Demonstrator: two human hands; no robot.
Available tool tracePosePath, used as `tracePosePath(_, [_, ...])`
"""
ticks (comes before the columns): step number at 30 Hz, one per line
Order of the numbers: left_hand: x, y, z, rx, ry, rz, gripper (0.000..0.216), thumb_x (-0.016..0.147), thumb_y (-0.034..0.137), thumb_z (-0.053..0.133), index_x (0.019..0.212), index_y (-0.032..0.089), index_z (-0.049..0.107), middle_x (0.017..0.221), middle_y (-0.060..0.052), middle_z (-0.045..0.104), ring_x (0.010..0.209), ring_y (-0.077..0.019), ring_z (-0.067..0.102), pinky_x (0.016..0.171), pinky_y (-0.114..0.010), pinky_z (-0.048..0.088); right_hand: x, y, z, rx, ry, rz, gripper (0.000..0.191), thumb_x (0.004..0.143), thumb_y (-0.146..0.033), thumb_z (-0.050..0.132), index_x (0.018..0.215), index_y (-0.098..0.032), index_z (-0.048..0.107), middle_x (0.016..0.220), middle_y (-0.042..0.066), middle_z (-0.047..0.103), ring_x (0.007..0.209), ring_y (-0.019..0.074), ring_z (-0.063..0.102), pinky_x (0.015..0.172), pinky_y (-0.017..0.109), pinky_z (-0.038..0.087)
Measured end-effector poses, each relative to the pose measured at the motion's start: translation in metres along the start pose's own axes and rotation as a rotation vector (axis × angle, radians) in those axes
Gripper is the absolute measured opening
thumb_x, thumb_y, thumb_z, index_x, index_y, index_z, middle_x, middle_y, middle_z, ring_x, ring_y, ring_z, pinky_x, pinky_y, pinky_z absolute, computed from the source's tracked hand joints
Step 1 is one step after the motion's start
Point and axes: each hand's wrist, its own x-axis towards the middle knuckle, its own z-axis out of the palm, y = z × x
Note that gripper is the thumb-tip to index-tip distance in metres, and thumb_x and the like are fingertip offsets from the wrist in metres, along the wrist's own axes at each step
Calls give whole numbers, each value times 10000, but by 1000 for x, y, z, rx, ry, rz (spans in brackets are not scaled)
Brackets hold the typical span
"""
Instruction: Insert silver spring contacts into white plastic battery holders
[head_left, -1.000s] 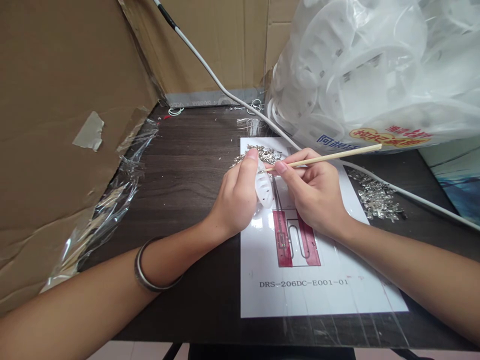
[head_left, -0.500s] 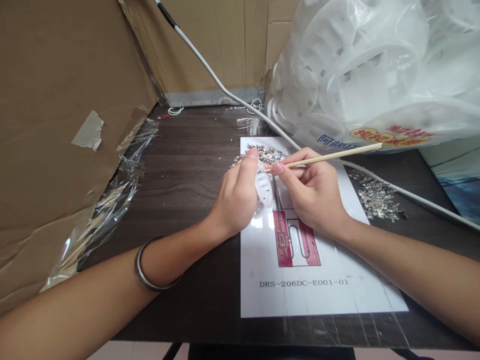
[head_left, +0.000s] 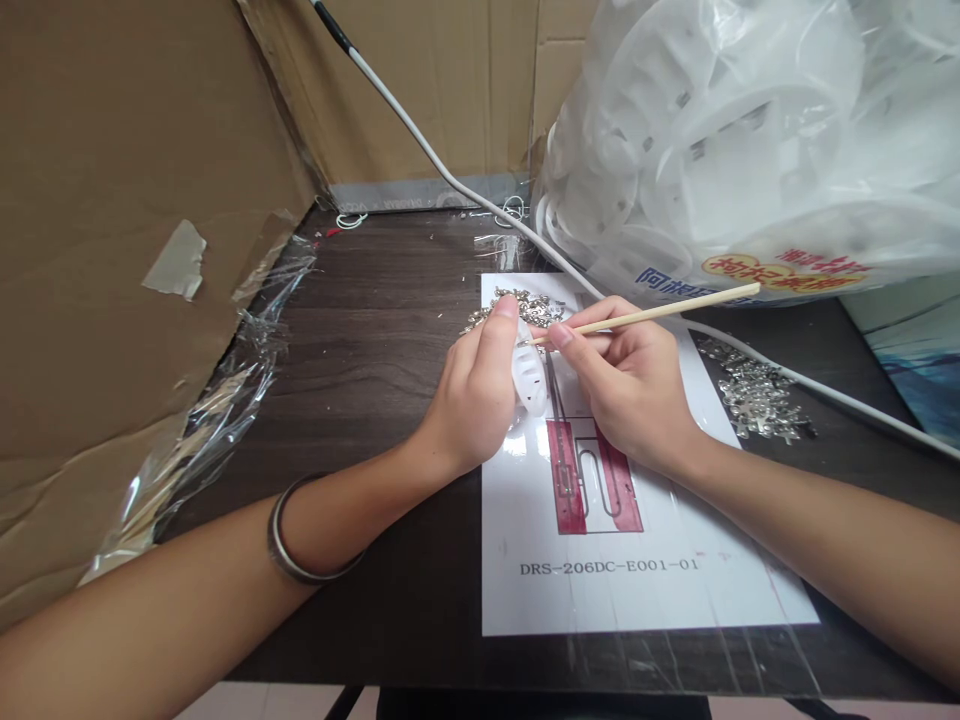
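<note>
Head view, one station, as seen from beside the table. Change over the last second: slight; both hands keep their places, and the bamboo stick point(head_left: 675, 311) has shifted only a touch at its free end. Judged from that, the work remains at one spot on the part.

Item: white plastic housing point(head_left: 531, 378), one. Translucent, rounded, ribbed, with small dark marks; tipped up on edge above the printed sheet point(head_left: 600, 600). Metallic glint near the stick's tip; whether anything is seated there, I cannot tell.

Left hand point(head_left: 480, 390): closed about the housing, thumb on top; its other fingers partly hidden.

Right hand point(head_left: 634, 380): thumb and forefinger pinched together on the stick, remaining fingers curled; tip brought to the housing's near face, exact contact too small to confirm.

Adjacent stock: heap of small metal clips point(head_left: 541, 306), just behind the housing; second heap of metal pieces point(head_left: 765, 395), right of the sheet; clear plastic bag point(head_left: 892, 215) of similar white parts, behind.
</note>
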Motion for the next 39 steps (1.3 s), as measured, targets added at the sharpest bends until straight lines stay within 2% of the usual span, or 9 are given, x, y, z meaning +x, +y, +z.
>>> tracePosePath(7, [1,-1,0,9,10,7,581,955,630,302,855,200,680,907,-70,754,1045,-254,692,957,-366,559,2,-3,2,-29,20,-7,210,917,-182,668,760,-207,531,403,-123,424,348,79,490,342,191,409])
tracePosePath(14, [1,-2,0,-6,5,14,559,961,605,304,836,199,666,922,-75,757,1100,-252,681,968,-349,554,2,-3,3,-93,63,-34,224,894,-163,689,710,-198,565,532,-66,554,421,72,529,383,198,443])
tracePosePath(17, [1,-1,1,-7,8,9,555,959,607,309,829,200,662,921,-74,755,1113,-253,679,958,-344,560,2,-3,3,-87,62,-32,211,895,-165,685,729,-201,559,514,-78,521,413,73,520,376,197,435])
tracePosePath(21, [1,-2,1,-6,20,-1,562,949,628,315,825,203,661,906,-72,754,1097,-258,685,944,-352,569,3,-3,3,-88,42,-14,211,906,-187,671,748,-213,535,424,-120,398,358,73,468,347,191,393])
tracePosePath(29, [1,-3,0,-6,2,0,584,952,639,302,826,202,669,889,-71,752,1055,-256,695,950,-364,567,2,-3,2,-72,17,-3,199,919,-227,665,773,-204,533,464,-86,529,385,78,519,352,190,400])
tracePosePath(39, [2,-5,1,2,22,2,580,942,651,312,797,207,656,856,-68,743,1044,-254,697,926,-354,576,2,0,-1,-82,8,2,247,897,-350,712,787,-221,533,414,-115,396,354,85,454,327,200,337])
